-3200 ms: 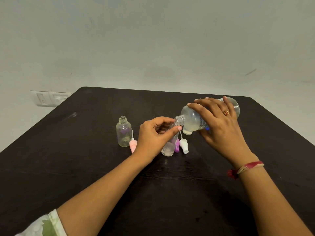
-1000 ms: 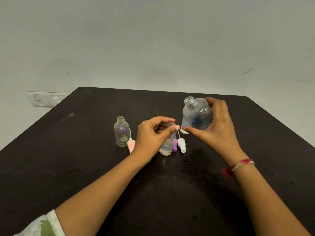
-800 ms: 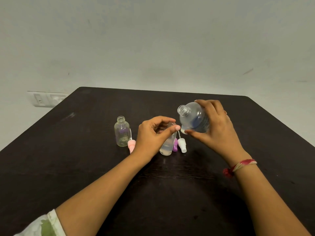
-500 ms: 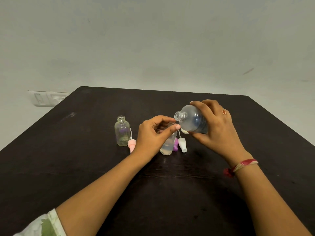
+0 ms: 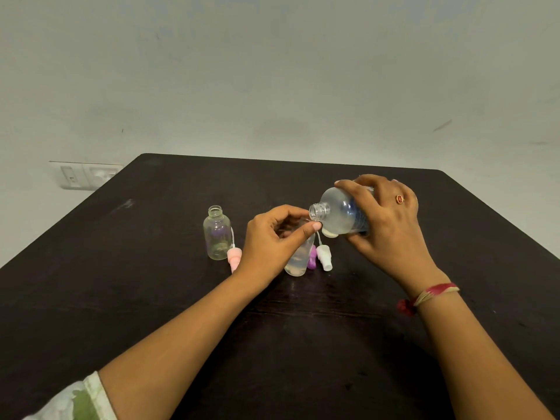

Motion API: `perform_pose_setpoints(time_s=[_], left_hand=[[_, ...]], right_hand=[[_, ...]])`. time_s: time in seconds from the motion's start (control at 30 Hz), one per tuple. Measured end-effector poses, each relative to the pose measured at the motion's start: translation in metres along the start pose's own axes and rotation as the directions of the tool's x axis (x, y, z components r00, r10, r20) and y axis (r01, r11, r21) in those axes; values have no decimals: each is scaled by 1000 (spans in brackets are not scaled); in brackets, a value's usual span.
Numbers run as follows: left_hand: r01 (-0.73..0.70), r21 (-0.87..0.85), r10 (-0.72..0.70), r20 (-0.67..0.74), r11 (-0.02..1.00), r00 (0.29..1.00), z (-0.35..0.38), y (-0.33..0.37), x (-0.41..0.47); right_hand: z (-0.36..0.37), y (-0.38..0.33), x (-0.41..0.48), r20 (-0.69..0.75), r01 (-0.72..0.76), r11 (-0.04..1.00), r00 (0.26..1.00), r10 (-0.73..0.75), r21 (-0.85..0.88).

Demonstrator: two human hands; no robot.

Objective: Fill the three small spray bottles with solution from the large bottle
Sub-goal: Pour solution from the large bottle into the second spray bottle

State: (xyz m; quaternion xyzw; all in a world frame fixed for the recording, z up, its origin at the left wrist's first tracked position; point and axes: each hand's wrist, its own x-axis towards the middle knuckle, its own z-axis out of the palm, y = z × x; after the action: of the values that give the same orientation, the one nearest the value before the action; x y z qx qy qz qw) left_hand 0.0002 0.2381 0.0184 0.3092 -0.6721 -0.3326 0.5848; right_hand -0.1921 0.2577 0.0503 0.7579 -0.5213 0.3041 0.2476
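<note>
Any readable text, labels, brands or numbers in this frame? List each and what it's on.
None legible.
Large bottle: dark blue print, blurred and partly under the right hand; unreadable.
Standing small bottle: no print visible.
Small bottle held by the left hand: no print visible.
Wall switch plate: no marks readable.

A plain indoor room, most likely in a home rather than a lab or shop. A bare, pale painted wall (image 5: 272, 71) carries a white household switch-and-socket plate (image 5: 86, 175). Before it stands a dark wooden counter (image 5: 151, 283), scuffed.
</note>
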Motion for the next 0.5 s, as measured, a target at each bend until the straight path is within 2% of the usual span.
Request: perform_pose_setpoints(time_s=[0.5], left_hand=[[3,14,-3,-11,1000,1000,1,2,0]], right_hand=[[3,-2,0,-78,34,993,996,-43,-110]])
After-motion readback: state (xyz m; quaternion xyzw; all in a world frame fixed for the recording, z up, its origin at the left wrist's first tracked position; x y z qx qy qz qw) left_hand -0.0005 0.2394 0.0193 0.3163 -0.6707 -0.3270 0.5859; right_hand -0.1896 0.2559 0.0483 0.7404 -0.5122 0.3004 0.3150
